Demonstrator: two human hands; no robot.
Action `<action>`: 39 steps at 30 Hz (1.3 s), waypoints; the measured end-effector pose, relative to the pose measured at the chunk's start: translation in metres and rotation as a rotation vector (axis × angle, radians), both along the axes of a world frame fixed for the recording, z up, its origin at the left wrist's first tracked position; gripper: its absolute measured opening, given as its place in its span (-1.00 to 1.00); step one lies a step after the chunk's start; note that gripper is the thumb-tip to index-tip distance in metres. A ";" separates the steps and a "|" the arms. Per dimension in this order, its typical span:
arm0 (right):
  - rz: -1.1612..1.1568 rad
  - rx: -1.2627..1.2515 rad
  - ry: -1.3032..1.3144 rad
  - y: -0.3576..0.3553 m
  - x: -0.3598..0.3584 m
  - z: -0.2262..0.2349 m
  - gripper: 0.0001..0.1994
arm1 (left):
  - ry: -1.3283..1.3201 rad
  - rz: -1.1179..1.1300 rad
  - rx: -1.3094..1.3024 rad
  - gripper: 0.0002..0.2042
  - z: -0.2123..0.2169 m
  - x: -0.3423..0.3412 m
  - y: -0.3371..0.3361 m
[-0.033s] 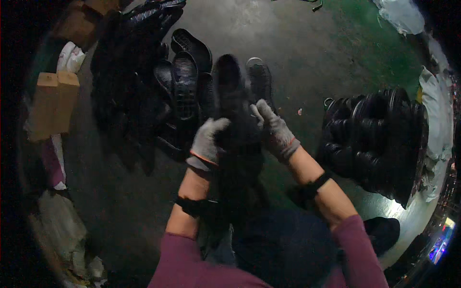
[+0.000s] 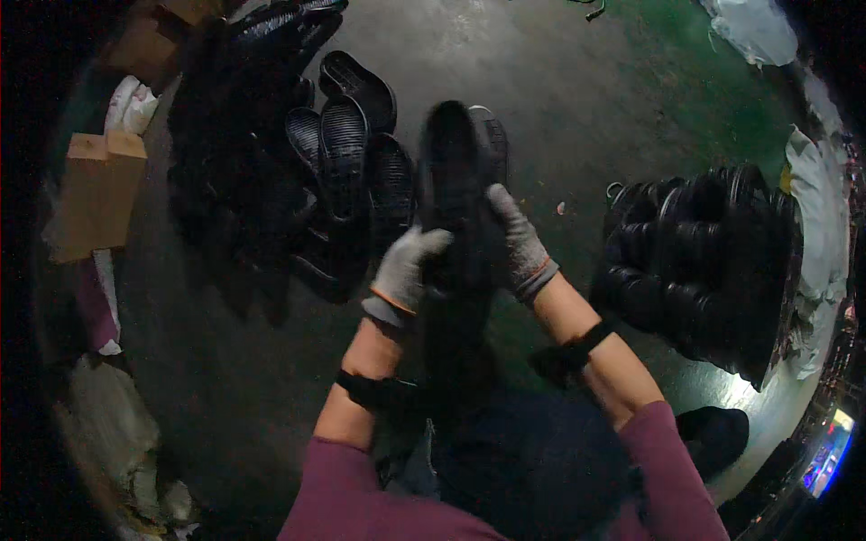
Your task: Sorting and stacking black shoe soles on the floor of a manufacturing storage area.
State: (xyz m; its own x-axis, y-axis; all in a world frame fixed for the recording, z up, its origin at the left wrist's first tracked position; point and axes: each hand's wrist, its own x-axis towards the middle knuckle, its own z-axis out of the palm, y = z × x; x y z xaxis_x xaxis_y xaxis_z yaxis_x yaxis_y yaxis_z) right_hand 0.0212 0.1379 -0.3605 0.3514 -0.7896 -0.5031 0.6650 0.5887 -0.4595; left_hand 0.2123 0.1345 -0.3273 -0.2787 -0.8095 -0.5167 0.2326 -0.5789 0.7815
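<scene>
A black shoe sole point(image 2: 451, 167) is held upright before me, slightly blurred. My left hand point(image 2: 406, 266), in a grey knit glove with orange trim, grips its lower left edge, thumb laid over the front. My right hand point(image 2: 521, 236), gloved alike, is closed against its right edge; some of its fingers are hidden behind the sole. Behind it lies another sole point(image 2: 494, 144), partly covered, with a pale rim at its tip. Just left of my hands rest several loose black soles with ribbed faces, among them one upright sole point(image 2: 344, 158) and a nearer one point(image 2: 391, 185).
A big dark heap of soles point(image 2: 225, 171) rises on the left, beside a cardboard box point(image 2: 101, 198). To the right stand packed rows of black soles point(image 2: 690, 261), next to pale plastic sheeting point(image 2: 816, 243). A clear plastic bag point(image 2: 753, 27) lies far right.
Both hands and the held sole have shifted a little to the right. My right hand's fingers, spread before, have come in against the sole. A ribbed sole behind is now more exposed.
</scene>
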 end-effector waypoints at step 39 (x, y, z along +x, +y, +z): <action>-0.180 -0.395 -0.392 0.031 -0.074 0.083 -0.21 | -1.644 -0.078 0.174 -0.44 -0.058 0.273 -0.088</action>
State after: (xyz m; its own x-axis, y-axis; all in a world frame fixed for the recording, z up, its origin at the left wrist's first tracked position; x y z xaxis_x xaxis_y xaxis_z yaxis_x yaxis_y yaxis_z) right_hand -0.0531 0.1686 -0.2772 0.2947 -0.9554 -0.0178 0.9035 0.2847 -0.3203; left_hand 0.4849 0.0465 -0.3852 0.5879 -0.7254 -0.3579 -0.7563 -0.6499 0.0751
